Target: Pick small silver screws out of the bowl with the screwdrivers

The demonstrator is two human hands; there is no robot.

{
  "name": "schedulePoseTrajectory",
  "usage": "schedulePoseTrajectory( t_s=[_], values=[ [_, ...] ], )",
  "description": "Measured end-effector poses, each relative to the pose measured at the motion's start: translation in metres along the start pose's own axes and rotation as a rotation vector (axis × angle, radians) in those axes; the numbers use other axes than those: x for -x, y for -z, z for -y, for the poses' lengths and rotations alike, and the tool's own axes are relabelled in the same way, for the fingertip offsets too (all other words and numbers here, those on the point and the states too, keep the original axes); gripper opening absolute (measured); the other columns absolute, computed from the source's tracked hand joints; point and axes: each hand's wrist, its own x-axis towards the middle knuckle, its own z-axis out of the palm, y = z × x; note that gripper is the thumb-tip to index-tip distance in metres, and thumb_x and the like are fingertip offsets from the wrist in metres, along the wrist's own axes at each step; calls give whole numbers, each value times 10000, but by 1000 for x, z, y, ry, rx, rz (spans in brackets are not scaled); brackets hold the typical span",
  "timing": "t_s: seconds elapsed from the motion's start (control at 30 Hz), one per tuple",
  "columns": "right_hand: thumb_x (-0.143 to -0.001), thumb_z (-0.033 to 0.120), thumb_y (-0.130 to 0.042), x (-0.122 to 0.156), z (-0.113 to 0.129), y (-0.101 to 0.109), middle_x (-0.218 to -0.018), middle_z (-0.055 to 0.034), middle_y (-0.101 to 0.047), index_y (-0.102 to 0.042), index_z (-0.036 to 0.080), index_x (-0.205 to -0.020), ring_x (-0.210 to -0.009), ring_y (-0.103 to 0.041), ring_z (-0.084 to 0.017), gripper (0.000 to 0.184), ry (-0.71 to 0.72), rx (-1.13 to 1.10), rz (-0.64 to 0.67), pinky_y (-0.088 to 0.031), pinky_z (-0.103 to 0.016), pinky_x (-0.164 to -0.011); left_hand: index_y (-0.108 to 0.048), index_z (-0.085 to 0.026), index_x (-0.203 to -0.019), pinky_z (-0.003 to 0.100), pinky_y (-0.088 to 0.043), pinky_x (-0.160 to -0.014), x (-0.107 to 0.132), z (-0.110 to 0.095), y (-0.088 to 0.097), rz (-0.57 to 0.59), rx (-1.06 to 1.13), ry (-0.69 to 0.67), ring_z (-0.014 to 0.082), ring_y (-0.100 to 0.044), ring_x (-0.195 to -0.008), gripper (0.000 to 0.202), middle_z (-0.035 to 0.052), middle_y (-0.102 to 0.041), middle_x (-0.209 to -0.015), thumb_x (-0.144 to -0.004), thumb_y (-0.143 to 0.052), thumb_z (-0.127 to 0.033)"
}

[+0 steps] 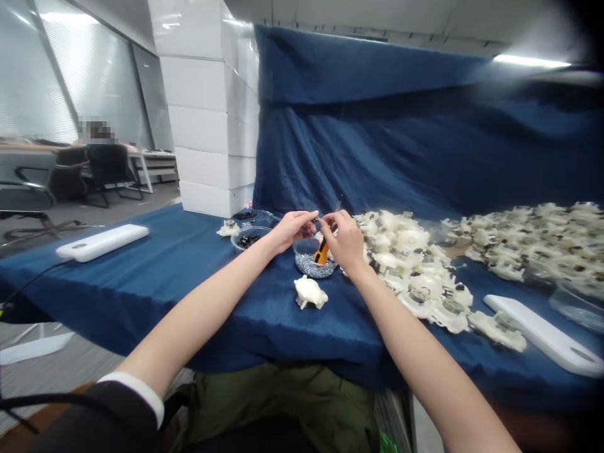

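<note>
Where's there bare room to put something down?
Two bare patches of blue cloth: one between the long white case and the bowl of black bits, another between the left forearm and the lone cream part. It's crowded around the left hand and right hand and at the heap of cream parts.

Cream parts [408, 240] on blue cloth [207, 277]
</note>
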Motion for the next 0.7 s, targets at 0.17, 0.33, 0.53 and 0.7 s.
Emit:
schedulePoseTrajectory(
  t_s=[0.17, 0.33, 0.53, 0.7],
  values=[
    [-1037, 389, -509, 0, 0, -1, -1010, -61, -668, -638, 223, -989, -832, -647, -197, 216, -22, 7, 2, -456, -315, -721, -713, -149, -929, 258, -489, -670, -1, 0, 1, 7, 10, -2, 99, -598, -634, 420, 10, -656, -719, -772, -826, -522],
    [-1030, 359, -510, 0, 0, -1, -1006, -55, -658, -632, 223, -989, -821, -644, -191, 187, -38, 4, 7, -455, -313, -729, -722, -147, -926, 253, -500, -685, -2, 1, 3, -16, 9, -8, 95, -616, -659, 379, 22, -679, -760, -739, -865, -445],
    [-1024, 357, -519, -1, -1, -1, -1017, -55, -660, -635, 223, -986, -827, -646, -193, 181, -41, 1, 14, -444, -314, -727, -717, -152, -947, 253, -502, -692, -4, 4, 3, -22, 0, -44, 100, -627, -675, 338, 34, -703, -768, -737, -865, -371],
    [-1026, 352, -522, -1, -2, -3, -1006, -42, -648, -631, 221, -987, -820, -639, -182, 176, -35, 0, 8, -438, -307, -722, -718, -149, -932, 251, -499, -684, -2, 0, 1, -22, 10, -36, 103, -622, -674, 344, 34, -697, -763, -746, -855, -403]
  ],
)
